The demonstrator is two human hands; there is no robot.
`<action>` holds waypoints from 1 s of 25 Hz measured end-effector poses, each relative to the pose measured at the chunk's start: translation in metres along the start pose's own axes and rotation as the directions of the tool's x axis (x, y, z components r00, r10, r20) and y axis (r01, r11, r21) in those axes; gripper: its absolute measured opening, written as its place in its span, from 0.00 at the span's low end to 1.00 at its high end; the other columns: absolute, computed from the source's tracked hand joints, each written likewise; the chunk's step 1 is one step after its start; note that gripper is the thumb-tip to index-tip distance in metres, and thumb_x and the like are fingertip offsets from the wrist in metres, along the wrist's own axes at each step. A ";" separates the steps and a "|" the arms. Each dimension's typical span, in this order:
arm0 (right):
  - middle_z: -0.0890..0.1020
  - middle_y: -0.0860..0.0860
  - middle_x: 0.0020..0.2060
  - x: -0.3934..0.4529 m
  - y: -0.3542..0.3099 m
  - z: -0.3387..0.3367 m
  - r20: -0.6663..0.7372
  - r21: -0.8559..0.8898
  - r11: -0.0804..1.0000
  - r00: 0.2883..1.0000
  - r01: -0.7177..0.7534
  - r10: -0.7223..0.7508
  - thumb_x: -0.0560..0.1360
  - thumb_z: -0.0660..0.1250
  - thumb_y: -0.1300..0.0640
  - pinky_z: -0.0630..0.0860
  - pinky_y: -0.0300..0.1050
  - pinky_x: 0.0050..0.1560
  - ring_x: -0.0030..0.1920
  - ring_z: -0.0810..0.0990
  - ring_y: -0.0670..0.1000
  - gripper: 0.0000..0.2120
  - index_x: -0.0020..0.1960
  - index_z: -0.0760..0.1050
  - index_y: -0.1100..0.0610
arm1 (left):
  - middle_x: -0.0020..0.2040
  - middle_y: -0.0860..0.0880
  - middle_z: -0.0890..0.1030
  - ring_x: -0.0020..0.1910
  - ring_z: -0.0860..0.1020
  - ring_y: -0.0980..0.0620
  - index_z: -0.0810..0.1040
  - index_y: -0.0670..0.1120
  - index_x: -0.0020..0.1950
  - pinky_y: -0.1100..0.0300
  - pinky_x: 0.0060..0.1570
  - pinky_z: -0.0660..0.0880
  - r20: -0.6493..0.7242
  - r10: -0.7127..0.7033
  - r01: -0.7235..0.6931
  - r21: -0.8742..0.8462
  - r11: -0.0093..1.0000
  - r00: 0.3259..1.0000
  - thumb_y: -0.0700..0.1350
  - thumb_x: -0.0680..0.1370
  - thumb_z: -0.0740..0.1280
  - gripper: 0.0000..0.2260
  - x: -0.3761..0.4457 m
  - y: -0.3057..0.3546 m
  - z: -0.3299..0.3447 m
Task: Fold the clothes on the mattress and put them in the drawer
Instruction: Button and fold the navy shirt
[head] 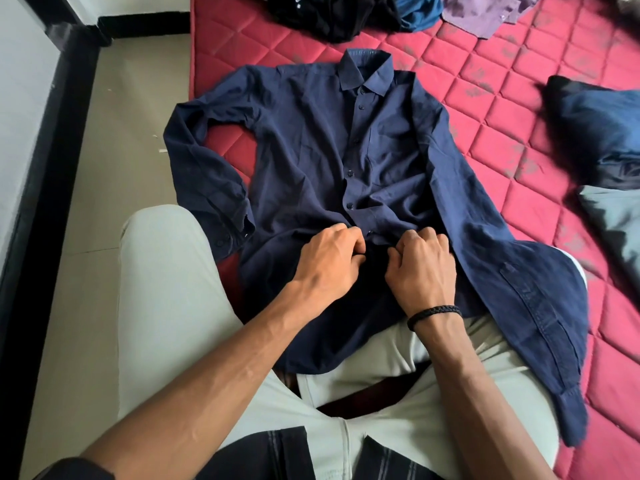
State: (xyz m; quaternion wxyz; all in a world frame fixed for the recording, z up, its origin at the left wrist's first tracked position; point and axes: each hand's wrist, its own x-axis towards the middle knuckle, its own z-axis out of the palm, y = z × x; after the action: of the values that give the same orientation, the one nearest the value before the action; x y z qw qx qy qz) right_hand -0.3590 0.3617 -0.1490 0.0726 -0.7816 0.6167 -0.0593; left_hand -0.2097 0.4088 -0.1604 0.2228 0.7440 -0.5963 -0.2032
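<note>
We are working on the navy shirt, which is lying face up on the red mattress with its collar pointing toward the far edge and its hem spilling over our lap at the near edge. Judging by the hands, we are buttoning the lower front before any folding begins: the buttons above are looking fastened, and the gap is sitting right where our fingers are meeting.

Our left hand is curling its grip closed on the left edge of the front opening, and our right hand is pinching the right edge just beside it, so both grips are clamped on shirt cloth, knuckles nearly touching. The shirt is stretching away from the grip, with most of its body lying beyond our hands.

One sleeve is bending down along the mattress's left edge, close to the floor; the other is trailing over our right thigh. The next move, we are guessing, calls for finishing this button, then turning the shirt over and bringing the sleeves in.

More clothes are waiting in a heap at the far edge, and the drawer is not showing anywhere in view.
</note>
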 end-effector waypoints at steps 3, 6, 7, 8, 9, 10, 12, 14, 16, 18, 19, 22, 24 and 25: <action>0.78 0.59 0.54 -0.004 -0.003 0.003 0.106 -0.164 0.986 0.993 -0.035 0.053 0.79 0.66 0.54 0.71 0.58 0.54 0.59 0.74 0.62 0.09 0.54 0.78 0.59 | 0.42 0.56 0.81 0.39 0.78 0.57 0.81 0.51 0.47 0.56 0.43 0.79 -0.017 -0.018 0.016 -0.089 0.996 1.000 0.47 0.76 0.76 0.05 0.002 0.001 -0.001; 0.77 0.58 0.56 -0.006 -0.002 0.002 0.199 -0.257 0.966 0.979 0.020 0.033 0.78 0.66 0.56 0.70 0.57 0.58 0.61 0.73 0.61 0.08 0.56 0.79 0.57 | 0.37 0.56 0.82 0.35 0.79 0.59 0.83 0.50 0.45 0.55 0.43 0.81 0.019 -0.045 0.048 -0.150 0.987 0.999 0.45 0.76 0.76 0.03 0.003 0.001 -0.002; 0.77 0.58 0.57 -0.005 -0.002 0.001 0.220 -0.262 0.964 0.975 0.036 0.024 0.78 0.66 0.56 0.70 0.57 0.58 0.61 0.72 0.61 0.08 0.56 0.79 0.57 | 0.36 0.56 0.82 0.35 0.80 0.58 0.83 0.50 0.45 0.55 0.43 0.82 0.021 -0.051 0.053 -0.154 0.987 0.998 0.45 0.76 0.76 0.03 0.002 0.000 -0.003; 0.77 0.58 0.57 -0.004 -0.003 -0.001 0.238 -0.259 0.965 0.971 0.044 0.020 0.77 0.66 0.57 0.70 0.57 0.57 0.61 0.72 0.61 0.08 0.55 0.79 0.57 | 0.36 0.56 0.83 0.35 0.81 0.58 0.84 0.50 0.45 0.55 0.43 0.82 0.021 -0.054 0.057 -0.157 0.986 0.998 0.45 0.76 0.76 0.03 0.002 -0.001 -0.003; 0.76 0.58 0.57 -0.004 -0.005 -0.004 0.246 -0.244 0.969 0.969 0.045 0.017 0.77 0.67 0.57 0.69 0.57 0.56 0.60 0.72 0.61 0.08 0.55 0.78 0.57 | 0.36 0.56 0.83 0.35 0.81 0.59 0.84 0.50 0.45 0.56 0.43 0.82 0.025 -0.057 0.060 -0.160 0.985 0.998 0.45 0.75 0.77 0.03 0.001 -0.001 -0.004; 0.76 0.58 0.56 -0.005 -0.006 -0.007 0.239 -0.214 0.976 0.971 0.047 0.006 0.76 0.67 0.58 0.68 0.57 0.53 0.59 0.71 0.62 0.08 0.54 0.78 0.58 | 0.36 0.56 0.83 0.35 0.81 0.59 0.84 0.51 0.44 0.56 0.44 0.82 0.034 -0.064 0.068 -0.161 0.985 0.997 0.45 0.75 0.77 0.03 0.000 -0.001 -0.005; 0.76 0.59 0.52 -0.009 -0.006 -0.017 0.139 -0.105 0.991 0.988 0.079 -0.064 0.74 0.68 0.61 0.67 0.56 0.48 0.56 0.73 0.64 0.05 0.49 0.77 0.60 | 0.35 0.56 0.83 0.35 0.81 0.61 0.85 0.51 0.45 0.59 0.44 0.81 0.062 -0.100 0.109 -0.182 0.977 0.993 0.46 0.74 0.77 0.02 0.002 0.002 -0.012; 0.78 0.61 0.45 -0.013 -0.001 -0.036 -0.011 0.062 0.986 0.988 0.154 -0.153 0.73 0.70 0.64 0.70 0.55 0.44 0.50 0.76 0.66 0.04 0.44 0.75 0.61 | 0.35 0.57 0.83 0.35 0.81 0.63 0.86 0.52 0.45 0.64 0.43 0.78 0.104 -0.180 0.201 -0.264 0.943 0.978 0.47 0.73 0.77 0.03 0.002 0.009 -0.023; 0.78 0.58 0.40 -0.018 0.006 -0.052 -0.020 0.205 0.957 0.978 0.205 -0.205 0.74 0.70 0.63 0.70 0.52 0.41 0.44 0.78 0.64 0.05 0.43 0.74 0.59 | 0.34 0.57 0.84 0.34 0.81 0.65 0.87 0.52 0.44 0.70 0.39 0.75 0.123 -0.225 0.254 -0.363 0.896 0.967 0.47 0.72 0.78 0.03 -0.009 0.019 -0.034; 0.81 0.51 0.37 -0.023 0.012 -0.056 0.121 0.356 0.919 0.967 0.167 -0.223 0.77 0.70 0.59 0.73 0.51 0.40 0.39 0.79 0.56 0.04 0.44 0.76 0.55 | 0.35 0.57 0.85 0.34 0.81 0.66 0.87 0.51 0.44 0.73 0.38 0.74 0.107 -0.209 0.235 -0.437 0.868 0.972 0.45 0.72 0.78 0.03 -0.031 0.032 -0.037; 0.80 0.47 0.34 -0.026 0.016 -0.054 0.219 0.460 0.883 0.952 0.093 -0.214 0.78 0.70 0.58 0.74 0.49 0.38 0.35 0.77 0.51 0.04 0.44 0.77 0.54 | 0.35 0.56 0.85 0.33 0.82 0.65 0.87 0.51 0.45 0.73 0.37 0.74 0.111 -0.201 0.230 -0.468 0.853 0.973 0.44 0.72 0.77 0.03 -0.042 0.036 -0.037; 0.74 0.50 0.29 -0.033 0.026 -0.050 0.480 0.767 0.561 0.859 -0.313 -0.177 0.81 0.69 0.61 0.67 0.44 0.28 0.29 0.69 0.50 0.05 0.47 0.80 0.57 | 0.35 0.55 0.86 0.33 0.83 0.61 0.87 0.50 0.45 0.66 0.39 0.80 0.137 -0.227 0.264 -0.569 0.779 0.964 0.44 0.73 0.77 0.02 -0.059 0.039 -0.036; 0.72 0.51 0.32 -0.039 0.033 -0.052 0.554 0.823 0.282 0.804 -0.493 -0.215 0.81 0.66 0.62 0.64 0.39 0.28 0.29 0.66 0.47 0.04 0.49 0.79 0.61 | 0.36 0.54 0.86 0.33 0.84 0.58 0.87 0.50 0.46 0.63 0.40 0.81 0.141 -0.263 0.292 -0.620 0.728 0.954 0.43 0.74 0.77 0.03 -0.059 0.035 -0.037; 0.73 0.51 0.34 -0.041 0.034 -0.053 0.566 0.824 0.178 0.786 -0.538 -0.247 0.80 0.66 0.62 0.64 0.37 0.29 0.30 0.67 0.46 0.04 0.49 0.78 0.61 | 0.36 0.53 0.86 0.33 0.85 0.57 0.87 0.49 0.46 0.63 0.40 0.81 0.134 -0.278 0.299 -0.625 0.721 0.951 0.43 0.74 0.76 0.03 -0.059 0.033 -0.038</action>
State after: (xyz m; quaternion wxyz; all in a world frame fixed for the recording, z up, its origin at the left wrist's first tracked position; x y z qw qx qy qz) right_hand -0.4110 0.3919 -0.1039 0.7428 -0.4573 0.4539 -0.1820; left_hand -0.2268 0.4640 -0.1082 0.4185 0.7041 -0.3719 -0.4368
